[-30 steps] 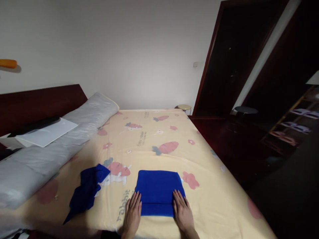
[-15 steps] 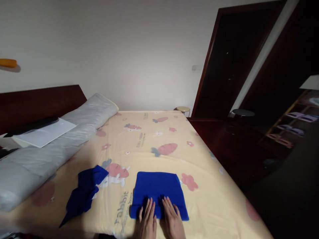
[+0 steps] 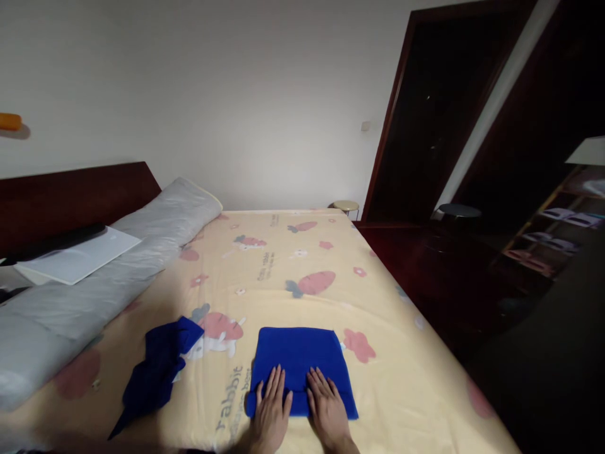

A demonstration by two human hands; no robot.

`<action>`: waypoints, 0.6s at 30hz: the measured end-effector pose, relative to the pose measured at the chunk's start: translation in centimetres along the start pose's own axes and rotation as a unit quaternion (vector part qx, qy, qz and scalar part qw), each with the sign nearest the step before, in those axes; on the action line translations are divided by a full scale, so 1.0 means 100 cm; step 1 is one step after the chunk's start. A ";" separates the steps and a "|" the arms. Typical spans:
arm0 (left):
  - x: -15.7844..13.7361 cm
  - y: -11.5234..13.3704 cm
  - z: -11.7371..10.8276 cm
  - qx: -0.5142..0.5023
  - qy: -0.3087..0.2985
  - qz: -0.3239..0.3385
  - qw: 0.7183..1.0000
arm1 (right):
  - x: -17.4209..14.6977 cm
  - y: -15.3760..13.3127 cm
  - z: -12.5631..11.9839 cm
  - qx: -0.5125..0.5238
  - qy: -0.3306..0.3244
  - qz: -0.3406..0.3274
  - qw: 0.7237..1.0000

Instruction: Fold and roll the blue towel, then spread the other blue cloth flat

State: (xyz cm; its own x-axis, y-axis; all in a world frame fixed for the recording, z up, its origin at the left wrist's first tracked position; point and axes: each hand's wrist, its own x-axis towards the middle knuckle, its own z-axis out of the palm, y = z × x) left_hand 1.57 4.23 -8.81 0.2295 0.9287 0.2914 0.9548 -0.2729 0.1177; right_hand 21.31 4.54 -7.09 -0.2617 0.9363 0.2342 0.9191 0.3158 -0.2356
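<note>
The left hand and right hand have moved inward from the sides of the folded blue cloth, now open and flat across its near strip, apparently smoothing it on the bed. A crumpled blue cloth lies apart, leftward.

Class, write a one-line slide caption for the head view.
Left hand and right hand lie flat on a folded blue cloth on a bed, a crumpled blue cloth to their left.
</note>
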 end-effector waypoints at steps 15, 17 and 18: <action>0.001 -0.025 0.007 0.072 0.063 -0.068 0.993 | -0.013 0.050 0.004 -0.006 -0.007 0.111 0.994; -0.002 -0.029 0.008 0.083 0.078 -0.107 0.988 | -0.021 0.059 0.010 -0.015 0.008 0.114 0.993; -0.004 -0.031 0.008 0.086 0.088 -0.121 0.985 | -0.024 0.063 0.014 -0.018 0.017 0.112 0.993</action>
State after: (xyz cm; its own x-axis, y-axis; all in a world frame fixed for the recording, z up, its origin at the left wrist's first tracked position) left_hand -1.31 4.95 -10.06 -0.0314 0.8992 0.4365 0.9989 0.0128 0.0454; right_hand 27.35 4.51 -10.44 -0.0397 0.9767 0.2108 0.9635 0.0933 -0.2510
